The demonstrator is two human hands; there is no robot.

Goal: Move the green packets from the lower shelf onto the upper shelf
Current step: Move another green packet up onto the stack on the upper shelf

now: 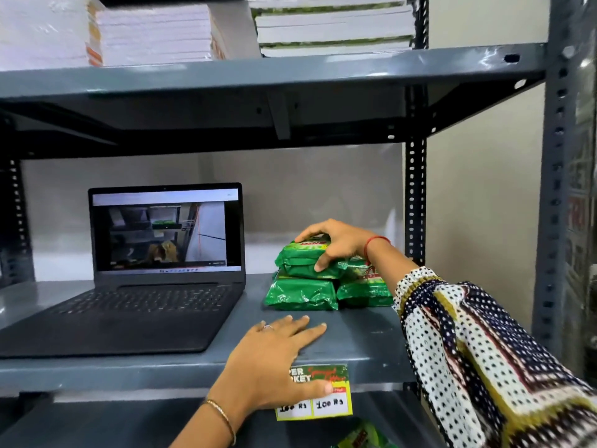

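Several green packets (302, 294) lie stacked at the right of the grey middle shelf (361, 337). My right hand (336, 242) is closed over the top green packet (300, 260) of the stack, thumb on its front face and fingers over its far edge. My left hand (274, 360) rests flat on the shelf's front edge just in front of the stack, fingers spread, holding nothing. Another green packet (363, 438) shows on the shelf below, at the bottom edge of the view.
An open black laptop (155, 276) fills the left half of the same shelf. A yellow and green price label (326, 405) hangs from the shelf's front lip. The shelf above (290, 72) carries stacks of white wrapped paper (155, 33). A slotted steel post (554, 189) stands at right.
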